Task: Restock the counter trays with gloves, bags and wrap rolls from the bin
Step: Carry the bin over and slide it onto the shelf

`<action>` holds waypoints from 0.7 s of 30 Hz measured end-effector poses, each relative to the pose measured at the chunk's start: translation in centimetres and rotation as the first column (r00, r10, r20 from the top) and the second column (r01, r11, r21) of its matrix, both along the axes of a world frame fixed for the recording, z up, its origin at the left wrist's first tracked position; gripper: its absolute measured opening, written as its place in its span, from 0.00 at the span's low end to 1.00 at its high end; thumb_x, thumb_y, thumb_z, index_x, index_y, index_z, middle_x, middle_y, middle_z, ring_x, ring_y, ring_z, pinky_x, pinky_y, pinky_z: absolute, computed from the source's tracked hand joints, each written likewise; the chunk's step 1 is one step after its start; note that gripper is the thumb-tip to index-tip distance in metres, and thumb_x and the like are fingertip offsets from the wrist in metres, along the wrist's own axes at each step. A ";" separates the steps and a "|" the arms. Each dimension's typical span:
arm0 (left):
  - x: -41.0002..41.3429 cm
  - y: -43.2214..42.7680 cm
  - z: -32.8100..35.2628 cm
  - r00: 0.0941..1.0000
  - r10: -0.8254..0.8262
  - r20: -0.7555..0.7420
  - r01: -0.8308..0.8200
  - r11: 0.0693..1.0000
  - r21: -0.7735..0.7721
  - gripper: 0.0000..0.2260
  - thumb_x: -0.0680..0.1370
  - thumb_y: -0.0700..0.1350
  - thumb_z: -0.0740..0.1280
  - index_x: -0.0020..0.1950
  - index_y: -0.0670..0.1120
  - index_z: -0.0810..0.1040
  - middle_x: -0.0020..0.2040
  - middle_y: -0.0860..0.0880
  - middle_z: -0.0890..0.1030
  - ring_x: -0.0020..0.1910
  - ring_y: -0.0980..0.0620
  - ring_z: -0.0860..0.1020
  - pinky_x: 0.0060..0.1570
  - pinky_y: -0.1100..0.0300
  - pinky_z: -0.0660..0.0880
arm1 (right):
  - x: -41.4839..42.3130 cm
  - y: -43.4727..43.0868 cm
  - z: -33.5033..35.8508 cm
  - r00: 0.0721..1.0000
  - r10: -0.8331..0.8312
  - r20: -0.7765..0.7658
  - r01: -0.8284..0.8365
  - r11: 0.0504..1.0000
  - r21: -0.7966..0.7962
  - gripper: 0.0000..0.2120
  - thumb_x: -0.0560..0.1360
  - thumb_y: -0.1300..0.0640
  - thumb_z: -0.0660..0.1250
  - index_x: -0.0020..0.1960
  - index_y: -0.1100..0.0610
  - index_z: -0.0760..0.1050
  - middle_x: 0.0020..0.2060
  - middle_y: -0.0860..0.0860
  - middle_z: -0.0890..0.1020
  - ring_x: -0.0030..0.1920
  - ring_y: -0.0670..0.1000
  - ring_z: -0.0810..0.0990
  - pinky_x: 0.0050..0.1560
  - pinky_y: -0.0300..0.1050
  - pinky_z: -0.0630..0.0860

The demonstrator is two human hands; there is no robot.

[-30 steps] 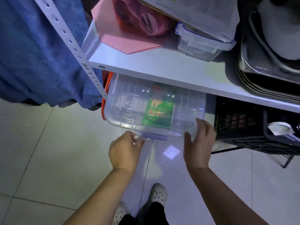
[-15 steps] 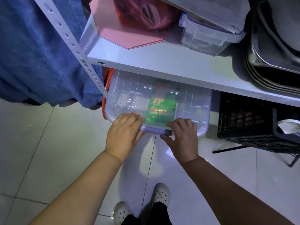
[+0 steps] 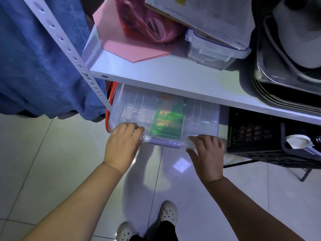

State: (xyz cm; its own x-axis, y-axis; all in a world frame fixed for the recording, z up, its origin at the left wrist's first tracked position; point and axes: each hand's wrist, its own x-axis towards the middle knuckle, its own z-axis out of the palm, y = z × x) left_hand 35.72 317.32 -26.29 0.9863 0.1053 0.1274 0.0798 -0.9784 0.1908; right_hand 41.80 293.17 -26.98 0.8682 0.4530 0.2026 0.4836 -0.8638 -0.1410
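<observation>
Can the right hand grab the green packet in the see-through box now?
Probably not yet. The green packet lies inside the clear bin, seemingly under a shut lid, half beneath the shelf; the right hand only grips the bin's front edge.

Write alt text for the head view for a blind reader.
A left hand and a right hand grip the front rim of a clear plastic bin under a white shelf, either side of its purple latch. A green packet shows inside; a black crate stands alongside.

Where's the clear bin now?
Head view, centre: the clear bin sits under the white shelf, left of the black crate, with the left hand and right hand on its front edge.
</observation>
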 end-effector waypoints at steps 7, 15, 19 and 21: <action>4.3 1.7 0.0 0.997 -0.014 0.070 0.012 0.999 0.034 0.20 0.62 0.35 0.78 0.52 0.41 0.81 0.44 0.43 0.81 0.42 0.40 0.79 0.41 0.54 0.75 | 3.8 1.8 0.4 0.993 -0.036 0.108 0.034 0.999 0.020 0.20 0.62 0.58 0.78 0.53 0.56 0.81 0.45 0.55 0.83 0.43 0.60 0.79 0.48 0.50 0.67; 5.7 1.7 -0.7 0.997 0.045 0.064 -0.045 0.999 0.002 0.19 0.65 0.33 0.75 0.55 0.40 0.80 0.48 0.41 0.81 0.47 0.40 0.79 0.41 0.54 0.76 | 4.6 3.0 -1.2 0.981 -0.100 0.169 0.091 0.994 0.056 0.20 0.66 0.62 0.74 0.57 0.57 0.79 0.49 0.56 0.82 0.49 0.60 0.78 0.52 0.51 0.64; 5.3 1.2 0.0 0.997 0.074 0.023 -0.073 0.996 -0.056 0.23 0.64 0.29 0.73 0.58 0.38 0.78 0.52 0.38 0.80 0.51 0.37 0.78 0.48 0.49 0.76 | 4.2 3.3 -0.9 0.985 -0.134 0.112 0.132 0.991 0.026 0.22 0.66 0.65 0.73 0.59 0.57 0.77 0.51 0.57 0.81 0.51 0.61 0.78 0.54 0.53 0.69; 4.4 0.7 1.0 0.997 0.075 0.010 -0.075 0.996 -0.040 0.24 0.64 0.29 0.73 0.59 0.38 0.78 0.54 0.37 0.79 0.52 0.36 0.78 0.53 0.46 0.75 | 3.8 3.2 0.0 0.991 -0.118 0.067 0.117 0.993 0.005 0.24 0.64 0.67 0.72 0.60 0.58 0.76 0.53 0.58 0.80 0.53 0.61 0.78 0.55 0.54 0.71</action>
